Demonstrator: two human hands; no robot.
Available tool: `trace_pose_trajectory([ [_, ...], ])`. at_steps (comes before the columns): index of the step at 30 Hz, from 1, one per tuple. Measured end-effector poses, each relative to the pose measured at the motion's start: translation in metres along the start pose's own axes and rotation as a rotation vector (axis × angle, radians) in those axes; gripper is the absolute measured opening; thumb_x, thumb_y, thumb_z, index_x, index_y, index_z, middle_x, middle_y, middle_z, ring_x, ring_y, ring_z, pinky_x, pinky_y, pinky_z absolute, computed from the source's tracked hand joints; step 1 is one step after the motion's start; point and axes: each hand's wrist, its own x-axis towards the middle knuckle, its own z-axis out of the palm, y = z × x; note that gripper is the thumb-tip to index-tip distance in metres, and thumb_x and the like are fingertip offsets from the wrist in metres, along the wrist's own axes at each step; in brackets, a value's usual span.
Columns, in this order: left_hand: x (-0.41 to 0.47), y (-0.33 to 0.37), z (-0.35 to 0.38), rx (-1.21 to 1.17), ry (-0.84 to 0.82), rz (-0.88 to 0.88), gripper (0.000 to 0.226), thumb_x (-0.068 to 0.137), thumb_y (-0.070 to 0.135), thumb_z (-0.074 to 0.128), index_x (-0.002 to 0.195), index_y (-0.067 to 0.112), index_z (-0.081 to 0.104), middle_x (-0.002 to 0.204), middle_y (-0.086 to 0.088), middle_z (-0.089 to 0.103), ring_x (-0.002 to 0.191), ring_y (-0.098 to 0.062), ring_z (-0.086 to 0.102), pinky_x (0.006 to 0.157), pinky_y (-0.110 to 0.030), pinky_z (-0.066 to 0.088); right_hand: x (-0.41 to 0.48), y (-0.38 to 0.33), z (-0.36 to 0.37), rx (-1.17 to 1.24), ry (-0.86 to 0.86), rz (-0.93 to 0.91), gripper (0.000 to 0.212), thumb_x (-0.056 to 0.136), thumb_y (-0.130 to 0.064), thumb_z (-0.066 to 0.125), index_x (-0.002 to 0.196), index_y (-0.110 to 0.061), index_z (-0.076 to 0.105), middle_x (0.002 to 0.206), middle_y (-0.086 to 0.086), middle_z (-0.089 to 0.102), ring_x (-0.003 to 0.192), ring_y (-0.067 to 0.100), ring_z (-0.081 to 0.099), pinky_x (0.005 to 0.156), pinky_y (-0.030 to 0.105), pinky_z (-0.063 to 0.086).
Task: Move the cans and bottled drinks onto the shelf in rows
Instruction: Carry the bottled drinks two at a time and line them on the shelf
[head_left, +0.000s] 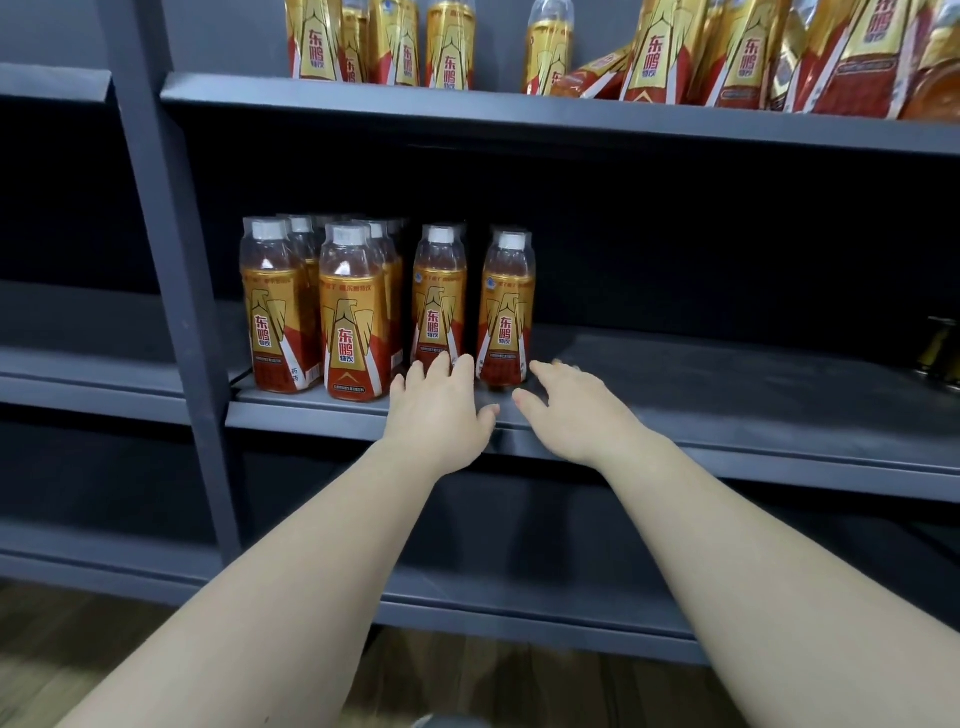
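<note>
Shelf (727, 384) entry: reaching left hand (441, 413) and right hand (574, 410) toward bottles (439, 306) at 12 o'clock, spreading fingers loosely apart, gripping nothing.

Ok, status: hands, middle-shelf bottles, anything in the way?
Left hand open, fingertips at third bottle base. Right hand open beside rightmost bottle. Both upright on middle shelf. Dark object far right, clear of hands.

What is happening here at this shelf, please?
A person is stocking golden drink bottles on the middle shelf, in rows at its left end. Both hands are open and hold nothing: the left hand is at the foot of the third front bottle, the right hand beside the fourth front bottle.
</note>
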Motion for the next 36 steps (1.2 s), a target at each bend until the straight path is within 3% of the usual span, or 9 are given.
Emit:
trace_pose_trajectory([
  [7, 0.007, -0.004, -0.010, -0.007, -0.032, 0.047, 0.058, 0.096, 0.049, 0.050, 0.142, 0.018, 0.038, 0.145, -0.004, 0.045, 0.133, -0.029, 0.041, 0.114, -0.048, 0.031, 0.014, 0.003, -0.005, -0.014, -0.046, 0.019, 0.058, 0.105, -0.049, 0.032, 0.156, -0.022, 0.026, 0.161, 0.011, 0.028, 0.150, 0.031, 0.021, 0.121, 0.049, 0.021],
  [10, 0.012, -0.007, -0.030, 0.001, -0.117, 0.013, 0.055, 0.095, 0.050, 0.049, 0.140, 0.019, 0.040, 0.142, -0.002, 0.047, 0.131, -0.027, 0.043, 0.112, -0.047, 0.033, 0.019, -0.003, -0.021, -0.043, -0.145, 0.058, 0.060, 0.105, -0.051, 0.029, 0.157, -0.023, 0.023, 0.163, 0.011, 0.025, 0.150, 0.031, 0.020, 0.122, 0.048, 0.019],
  [19, 0.007, 0.003, -0.144, 0.109, -0.374, -0.056, 0.060, 0.100, 0.049, 0.042, 0.149, 0.018, 0.028, 0.158, -0.006, 0.030, 0.144, -0.034, 0.026, 0.118, -0.047, 0.018, 0.005, -0.053, -0.100, -0.037, -0.409, 0.088, 0.065, 0.105, -0.053, 0.023, 0.160, -0.020, 0.013, 0.167, 0.009, 0.010, 0.154, 0.028, 0.008, 0.124, 0.047, 0.011],
  [27, 0.011, 0.025, -0.246, 0.137, -0.556, -0.137, 0.072, 0.098, 0.058, 0.039, 0.155, 0.021, 0.014, 0.165, -0.011, 0.012, 0.150, -0.036, 0.013, 0.121, -0.052, 0.012, -0.027, -0.091, -0.192, 0.001, -0.514, 0.133, 0.065, 0.104, -0.056, 0.022, 0.161, -0.024, 0.013, 0.168, 0.006, 0.008, 0.154, 0.025, 0.007, 0.125, 0.044, 0.007],
  [36, 0.018, 0.078, -0.318, 0.096, -0.540, -0.092, 0.068, 0.098, 0.058, 0.039, 0.154, 0.023, 0.019, 0.164, -0.007, 0.016, 0.150, -0.034, 0.016, 0.122, -0.050, 0.013, -0.054, -0.096, -0.282, 0.003, -0.507, 0.185, 0.066, 0.104, -0.056, 0.024, 0.160, -0.024, 0.012, 0.168, 0.006, 0.008, 0.154, 0.024, 0.006, 0.125, 0.043, 0.006],
])
